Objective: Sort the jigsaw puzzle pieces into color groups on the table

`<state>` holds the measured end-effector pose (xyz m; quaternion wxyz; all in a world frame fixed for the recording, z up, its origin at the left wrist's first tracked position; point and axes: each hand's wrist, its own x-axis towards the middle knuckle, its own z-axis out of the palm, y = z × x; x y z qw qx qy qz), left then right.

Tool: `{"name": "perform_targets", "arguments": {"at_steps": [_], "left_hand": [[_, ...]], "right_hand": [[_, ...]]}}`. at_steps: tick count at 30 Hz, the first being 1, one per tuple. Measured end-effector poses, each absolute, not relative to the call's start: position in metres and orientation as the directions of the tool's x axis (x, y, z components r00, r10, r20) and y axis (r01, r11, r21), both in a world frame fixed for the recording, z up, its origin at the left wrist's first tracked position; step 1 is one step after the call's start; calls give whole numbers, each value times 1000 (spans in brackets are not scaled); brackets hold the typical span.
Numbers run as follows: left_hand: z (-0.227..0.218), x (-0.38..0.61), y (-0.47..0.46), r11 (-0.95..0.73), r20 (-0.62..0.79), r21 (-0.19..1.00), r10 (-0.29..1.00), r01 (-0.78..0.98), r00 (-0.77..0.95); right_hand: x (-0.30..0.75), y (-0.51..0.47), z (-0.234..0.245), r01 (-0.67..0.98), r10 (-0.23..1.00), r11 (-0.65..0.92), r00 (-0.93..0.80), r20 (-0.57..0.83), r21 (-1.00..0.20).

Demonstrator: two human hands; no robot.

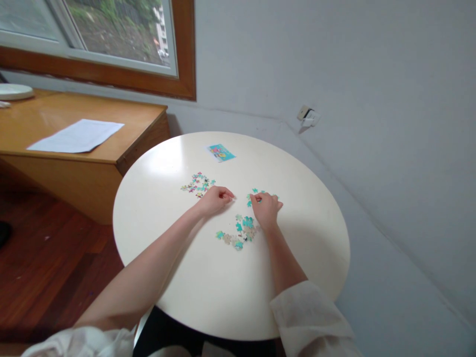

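Observation:
My left hand (216, 200) hovers over the middle of the round table, its fingers pinched together; whatever lies at the tips is too small to make out. Beside its wrist is a loose heap of small jigsaw pieces (199, 183) in pink, teal and yellow. My right hand (266, 209) is at a second group of green and teal jigsaw pieces (255, 190), its thumb and fingers curled around a teal jigsaw piece (260, 201). The hand partly hides this group. Nearer to me lies a third cluster of teal and beige jigsaw pieces (238, 227).
A small colourful picture card (222, 152) lies toward the far side of the white round table (201, 287). To the left stands a wooden desk (145, 116) with a sheet of paper (78, 135). A wall with a socket (308, 115) borders the table's right side.

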<state>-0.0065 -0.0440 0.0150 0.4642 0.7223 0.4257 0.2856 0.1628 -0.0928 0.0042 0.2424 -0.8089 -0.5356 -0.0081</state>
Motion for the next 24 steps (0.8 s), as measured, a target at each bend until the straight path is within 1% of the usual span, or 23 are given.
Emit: {"name": "perform_targets", "arguments": {"at_steps": [8,11,14,16,19,21,22,24], "left_hand": [[15,-7,-44,-201,23,926,874,319,485],[16,-7,-45,-188,9,928,875,323,483],[16,-7,-45,-171,-5,932,876,320,482],[15,-7,-45,-170,0,935,877,310,480],[13,-7,-43,-178,18,939,879,293,476],[12,-7,-43,-177,26,942,885,286,464],[12,-7,-42,-174,25,943,889,285,458],[12,-7,-42,-165,21,943,896,288,444]], "right_hand": [[167,-91,-6,887,825,-182,373,425,-425],[167,-91,-6,876,825,-158,370,426,-455],[166,-91,-1,867,853,-121,340,397,-484],[164,-92,5,848,896,-46,269,354,-529],[161,-95,12,787,970,112,45,238,-607],[161,-99,15,763,981,181,-100,164,-621],[162,-100,16,758,979,203,-147,140,-620],[165,-103,17,752,975,221,-188,119,-621]]}}
